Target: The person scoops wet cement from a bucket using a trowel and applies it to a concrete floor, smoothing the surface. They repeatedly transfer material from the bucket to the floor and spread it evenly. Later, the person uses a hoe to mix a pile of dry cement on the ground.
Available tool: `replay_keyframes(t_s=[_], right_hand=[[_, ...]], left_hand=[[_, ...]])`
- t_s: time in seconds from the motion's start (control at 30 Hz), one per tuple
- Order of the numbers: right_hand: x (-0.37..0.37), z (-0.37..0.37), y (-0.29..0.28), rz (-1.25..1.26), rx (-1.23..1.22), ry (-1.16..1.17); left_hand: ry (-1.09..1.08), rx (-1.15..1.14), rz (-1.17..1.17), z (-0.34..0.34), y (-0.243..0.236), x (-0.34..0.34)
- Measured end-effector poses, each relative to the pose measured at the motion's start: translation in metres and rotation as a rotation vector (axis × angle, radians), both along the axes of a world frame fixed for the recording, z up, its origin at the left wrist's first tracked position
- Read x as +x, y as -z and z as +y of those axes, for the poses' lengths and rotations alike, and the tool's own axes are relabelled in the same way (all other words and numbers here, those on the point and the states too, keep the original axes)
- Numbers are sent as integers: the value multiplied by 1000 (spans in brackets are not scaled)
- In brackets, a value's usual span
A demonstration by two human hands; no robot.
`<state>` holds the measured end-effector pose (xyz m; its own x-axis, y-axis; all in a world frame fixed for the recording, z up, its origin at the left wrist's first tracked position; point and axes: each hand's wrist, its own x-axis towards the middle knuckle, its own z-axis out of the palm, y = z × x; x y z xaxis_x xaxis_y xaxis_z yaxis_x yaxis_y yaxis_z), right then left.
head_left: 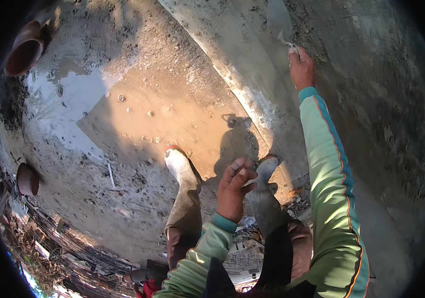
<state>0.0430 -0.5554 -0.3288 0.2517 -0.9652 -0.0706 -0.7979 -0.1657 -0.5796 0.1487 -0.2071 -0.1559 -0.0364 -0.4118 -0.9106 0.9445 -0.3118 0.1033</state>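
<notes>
1. Grey, damp-looking slab or wall face (371, 99) spreads along my right; I reach far across it, arm nearly straight.
2. Muddy water (158, 107) pools left of its pale edge.
3. Mud-coated boots (178, 166) stand apart, probably for steadier footing on slick ground.
4. Two reddish-brown pots, one upper (28, 33) and one lower (27, 180), lie tipped at far left, clear of my feet.
5. My flat-bladed trowel (279, 19) is over the grey face near the top edge; my right hand (302, 69) grasps its handle, seemingly so the blade can lie flat, though I cannot tell whether it touches.
6. My left hand (234, 186) hangs loosely curled, holding nothing visible, perhaps for balance.
</notes>
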Motion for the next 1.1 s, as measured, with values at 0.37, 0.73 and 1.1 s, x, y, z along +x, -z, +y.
replay_keyframes(t_s=[0.37,0.73,1.1], right_hand=[[74,-7,63,51,270,308],[-111,41,22,28,558,499],[-247,87,2,70,592,524]], left_hand=[[67,28,-27,4,5,-20],[22,69,-47,9,14,-22],[16,60,-69,7,12,-21]])
